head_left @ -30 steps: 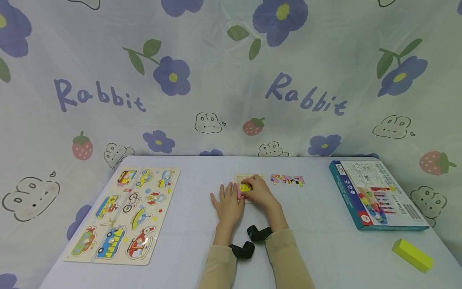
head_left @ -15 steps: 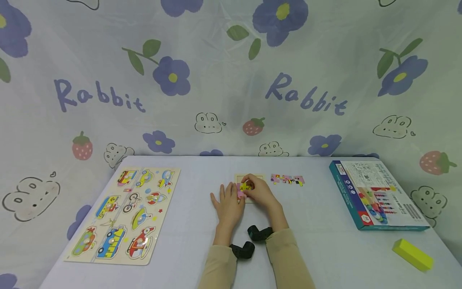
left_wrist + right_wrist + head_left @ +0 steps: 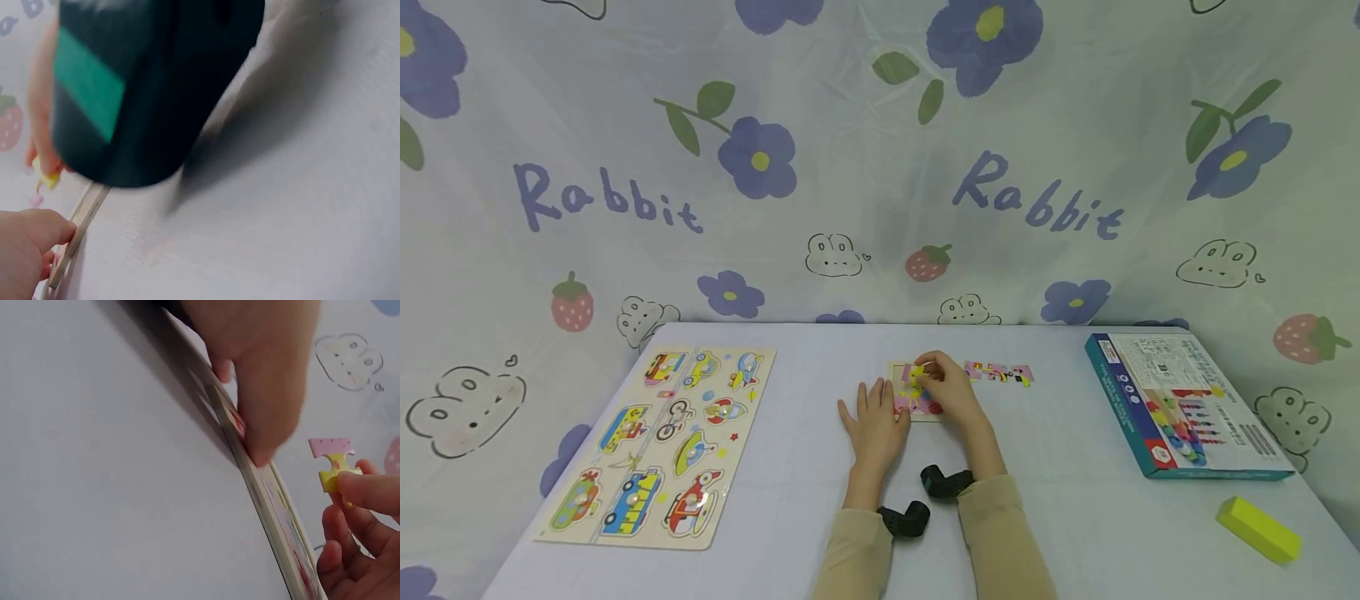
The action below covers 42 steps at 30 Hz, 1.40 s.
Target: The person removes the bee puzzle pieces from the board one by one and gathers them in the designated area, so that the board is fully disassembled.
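Observation:
A small wooden puzzle tray (image 3: 904,416) lies mid-table, with pink pieces in its lower part. My left hand (image 3: 880,425) rests on its left side, fingers straight and spread. In the left wrist view, the left thumb (image 3: 53,229) presses the tray's rim. Above the tray, my right hand (image 3: 953,392) pinches a pink and yellow jigsaw piece (image 3: 334,462) between thumb and fingers. The piece is raised and apart from the tray in the right wrist view. Several joined jigsaw pieces (image 3: 1000,373) lie right of the tray, partly behind the right hand.
A wooden vehicle puzzle board (image 3: 655,450) lies at the left. On the right are a flat teal and white box (image 3: 1195,408) and a yellow block (image 3: 1258,529). Black wrist cameras (image 3: 906,521) sit close together between the forearms.
My right hand has lifted the jigsaw piece and shifted slightly up and right, uncovering pink pieces in the tray. The left hand has stayed in place.

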Each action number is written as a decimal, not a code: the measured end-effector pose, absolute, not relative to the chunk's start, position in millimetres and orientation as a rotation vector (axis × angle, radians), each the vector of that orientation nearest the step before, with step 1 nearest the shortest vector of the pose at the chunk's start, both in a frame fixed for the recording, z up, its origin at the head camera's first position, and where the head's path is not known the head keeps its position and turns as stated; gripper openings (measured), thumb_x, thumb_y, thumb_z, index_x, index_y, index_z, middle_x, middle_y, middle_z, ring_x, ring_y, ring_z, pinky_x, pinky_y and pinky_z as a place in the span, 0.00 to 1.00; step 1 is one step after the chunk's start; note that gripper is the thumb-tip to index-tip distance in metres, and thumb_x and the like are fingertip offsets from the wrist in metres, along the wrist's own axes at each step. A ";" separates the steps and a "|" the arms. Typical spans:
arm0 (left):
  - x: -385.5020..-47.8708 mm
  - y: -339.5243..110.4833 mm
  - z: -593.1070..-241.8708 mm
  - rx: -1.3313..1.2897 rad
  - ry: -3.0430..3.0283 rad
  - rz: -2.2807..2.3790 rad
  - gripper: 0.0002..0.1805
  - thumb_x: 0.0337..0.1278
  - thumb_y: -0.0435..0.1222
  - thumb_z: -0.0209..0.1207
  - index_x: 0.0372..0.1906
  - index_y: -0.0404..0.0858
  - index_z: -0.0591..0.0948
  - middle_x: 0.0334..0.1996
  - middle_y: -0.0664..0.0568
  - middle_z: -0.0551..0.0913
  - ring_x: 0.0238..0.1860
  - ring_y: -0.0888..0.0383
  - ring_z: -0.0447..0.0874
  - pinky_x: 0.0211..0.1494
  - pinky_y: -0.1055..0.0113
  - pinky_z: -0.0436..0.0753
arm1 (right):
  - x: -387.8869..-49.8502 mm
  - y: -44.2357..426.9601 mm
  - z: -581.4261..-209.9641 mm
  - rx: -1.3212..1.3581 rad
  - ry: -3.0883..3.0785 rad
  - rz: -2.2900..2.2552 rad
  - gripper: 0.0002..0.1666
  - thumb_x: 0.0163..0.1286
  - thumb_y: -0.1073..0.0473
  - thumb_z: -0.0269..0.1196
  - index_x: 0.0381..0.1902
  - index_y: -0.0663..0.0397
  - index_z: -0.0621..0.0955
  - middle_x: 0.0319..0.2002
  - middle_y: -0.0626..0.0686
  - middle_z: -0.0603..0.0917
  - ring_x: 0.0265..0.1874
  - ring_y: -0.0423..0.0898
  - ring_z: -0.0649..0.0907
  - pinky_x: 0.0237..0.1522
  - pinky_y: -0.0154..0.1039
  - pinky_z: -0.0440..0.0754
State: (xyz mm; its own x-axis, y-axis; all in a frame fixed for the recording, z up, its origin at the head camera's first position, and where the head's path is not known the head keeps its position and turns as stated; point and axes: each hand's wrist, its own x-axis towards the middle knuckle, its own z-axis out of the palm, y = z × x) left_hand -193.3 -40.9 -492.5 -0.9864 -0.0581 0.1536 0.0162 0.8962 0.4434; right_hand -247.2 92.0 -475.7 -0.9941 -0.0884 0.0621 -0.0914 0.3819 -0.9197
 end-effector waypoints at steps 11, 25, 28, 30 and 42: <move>-193.9 -40.2 -495.3 0.037 -2.897 -0.667 0.30 0.59 0.46 0.54 0.64 0.36 0.68 0.65 0.46 0.66 0.70 0.43 0.50 0.64 0.35 0.38 | -247.3 131.8 -472.7 -0.161 -2.530 1.936 0.16 0.60 0.61 0.64 0.46 0.58 0.79 0.38 0.55 0.81 0.35 0.44 0.80 0.39 0.35 0.79; -193.8 -40.2 -494.4 0.039 -2.887 -0.688 0.30 0.58 0.46 0.55 0.64 0.36 0.69 0.65 0.46 0.66 0.70 0.42 0.50 0.64 0.35 0.38 | -239.6 172.2 -469.6 -0.375 -2.579 1.860 0.18 0.60 0.67 0.62 0.49 0.66 0.80 0.39 0.57 0.79 0.22 0.36 0.77 0.27 0.26 0.77; -193.2 -40.1 -493.8 0.035 -2.880 -0.689 0.30 0.58 0.46 0.55 0.63 0.35 0.69 0.65 0.46 0.66 0.69 0.42 0.51 0.64 0.35 0.38 | -238.3 173.6 -469.5 -0.409 -2.597 1.861 0.18 0.59 0.67 0.62 0.48 0.67 0.80 0.42 0.59 0.77 0.22 0.35 0.77 0.26 0.25 0.77; -192.9 -40.1 -493.9 0.032 -2.878 -0.691 0.30 0.58 0.45 0.55 0.63 0.35 0.69 0.65 0.46 0.66 0.69 0.42 0.51 0.64 0.35 0.38 | -237.7 173.3 -469.9 -0.431 -2.603 1.868 0.17 0.60 0.66 0.62 0.48 0.67 0.80 0.43 0.59 0.77 0.22 0.35 0.77 0.26 0.25 0.77; -192.3 -39.8 -492.1 0.033 -2.891 -0.686 0.30 0.58 0.46 0.54 0.64 0.35 0.69 0.65 0.46 0.66 0.70 0.42 0.50 0.64 0.35 0.38 | -236.8 169.9 -469.0 -0.435 -2.612 1.843 0.19 0.57 0.69 0.62 0.48 0.69 0.79 0.36 0.57 0.77 0.19 0.36 0.76 0.23 0.26 0.77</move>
